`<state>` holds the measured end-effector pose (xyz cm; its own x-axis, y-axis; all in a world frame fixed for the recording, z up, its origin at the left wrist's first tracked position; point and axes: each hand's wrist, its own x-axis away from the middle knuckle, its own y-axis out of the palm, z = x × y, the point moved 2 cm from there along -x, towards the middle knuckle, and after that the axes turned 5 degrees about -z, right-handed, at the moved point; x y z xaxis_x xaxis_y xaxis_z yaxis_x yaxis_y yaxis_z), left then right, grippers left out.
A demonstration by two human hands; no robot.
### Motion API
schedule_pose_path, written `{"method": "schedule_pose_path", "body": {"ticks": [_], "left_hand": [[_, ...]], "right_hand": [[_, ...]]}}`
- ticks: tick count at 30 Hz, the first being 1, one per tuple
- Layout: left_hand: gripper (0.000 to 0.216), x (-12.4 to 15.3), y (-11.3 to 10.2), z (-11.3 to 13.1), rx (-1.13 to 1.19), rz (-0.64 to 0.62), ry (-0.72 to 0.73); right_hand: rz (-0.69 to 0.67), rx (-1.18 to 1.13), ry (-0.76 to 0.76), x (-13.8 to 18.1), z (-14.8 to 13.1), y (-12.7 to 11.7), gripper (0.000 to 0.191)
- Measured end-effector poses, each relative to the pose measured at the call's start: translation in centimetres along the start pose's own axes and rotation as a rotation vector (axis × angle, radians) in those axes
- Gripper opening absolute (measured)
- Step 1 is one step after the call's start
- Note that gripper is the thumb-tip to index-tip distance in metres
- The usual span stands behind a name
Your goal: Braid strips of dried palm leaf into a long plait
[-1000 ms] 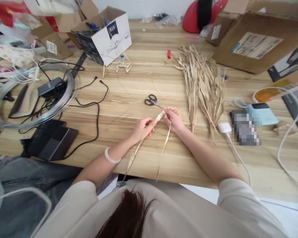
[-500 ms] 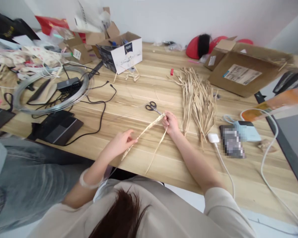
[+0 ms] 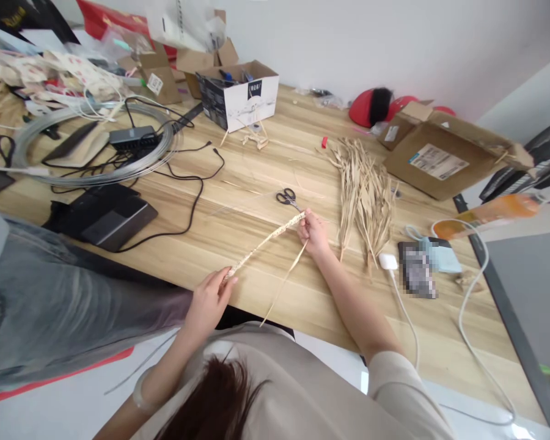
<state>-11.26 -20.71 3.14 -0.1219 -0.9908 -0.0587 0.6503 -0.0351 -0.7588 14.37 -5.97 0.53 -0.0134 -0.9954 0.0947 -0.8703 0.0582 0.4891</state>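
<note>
A thin braided straw-coloured strip (image 3: 266, 239) stretches in a slight curve between my two hands, above the wooden table. My left hand (image 3: 212, 297) pinches its lower end near the table's front edge. At the upper end, my right hand (image 3: 313, 233) has its fingers closed round the strip. From under the right hand a loose flat straw strand (image 3: 284, 282) hangs down toward the table edge. Just beyond the right hand lie scissors (image 3: 286, 197) with black handles, their blades partly behind the strip. To the right is a bundle of dry straw leaves (image 3: 362, 198).
Coiled clear wire (image 3: 32, 177), black cables and a dark device (image 3: 114, 220) crowd the left. A white box (image 3: 252, 101) and a cardboard box (image 3: 433, 153) stand at the back. A white charger (image 3: 388, 261) with its cable lies right. A person's jeans-clad leg (image 3: 73, 299) is at left.
My left hand has slid down and left along the braided strip to its lower end, and the strip is now more fully stretched. The right hand keeps its hold. The view has shifted slightly.
</note>
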Motion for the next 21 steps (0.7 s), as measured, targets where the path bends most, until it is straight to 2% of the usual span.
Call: {"method": "schedule_pose_path", "body": {"ticks": [3, 8, 14, 16, 21], "left_hand": [[0.028, 0.7, 0.1, -0.5, 0.023, 0.069, 0.01], [0.024, 1.3, 0.3, -1.2, 0.033, 0.083, 0.105], [0.031, 1.9, 0.3, -1.5, 0.09, 0.078, 0.068], [0.034, 2.0, 0.0, -1.2, 0.13, 0.023, 0.024], [0.043, 1.6, -0.6, -0.6, 0.336, -0.224, -0.14]], "right_hand": [[-0.013, 0.017, 0.015, 0.6, -0.1, 0.6, 0.041], [-0.007, 0.027, -0.039, 1.2, -0.1, 1.2, 0.042], [-0.013, 0.071, -0.083, 1.5, 0.1, 1.9, 0.038], [-0.006, 0.087, -0.079, 1.6, 0.1, 2.1, 0.034], [-0.003, 0.096, -0.053, 1.9, 0.0, 2.3, 0.03]]}}
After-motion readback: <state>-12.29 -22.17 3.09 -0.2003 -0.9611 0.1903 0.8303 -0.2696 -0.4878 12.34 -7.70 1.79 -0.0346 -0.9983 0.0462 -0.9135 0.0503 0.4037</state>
